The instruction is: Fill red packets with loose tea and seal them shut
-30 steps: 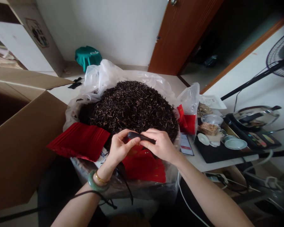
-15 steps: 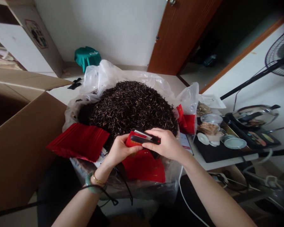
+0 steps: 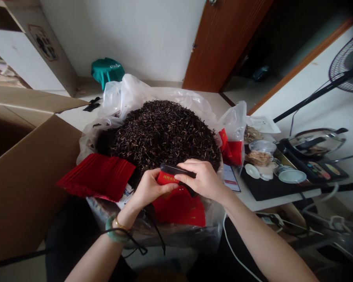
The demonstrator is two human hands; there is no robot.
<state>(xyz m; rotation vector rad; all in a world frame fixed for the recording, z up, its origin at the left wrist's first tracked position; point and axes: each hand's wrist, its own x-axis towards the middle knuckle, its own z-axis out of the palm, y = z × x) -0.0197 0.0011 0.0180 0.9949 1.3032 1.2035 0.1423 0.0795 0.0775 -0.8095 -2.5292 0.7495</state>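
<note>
My left hand pinches a small red packet with gold lettering, its lower part between thumb and fingers. A black hand-held bag sealer lies across the packet's top edge, its jaws pressed together. My right hand grips the sealer from the right, thumb below and fingers on top. Both hands hover just in front of a large heap of dark dried tea leaves. Under them, flat red packets lie spread out. A thick row of red packets is stacked to the left.
A clear plastic bag surrounds the tea. An open cardboard box stands at the left. On the right are more red packets, a phone, a side table with small dishes, and a kettle. A white cable hangs below.
Half a second ago the sealer's jaws stood apart, showing a whitish strip; now they are together over the packet's edge. The red packet shows more than one second ago. Both hands stay nearly in place.
</note>
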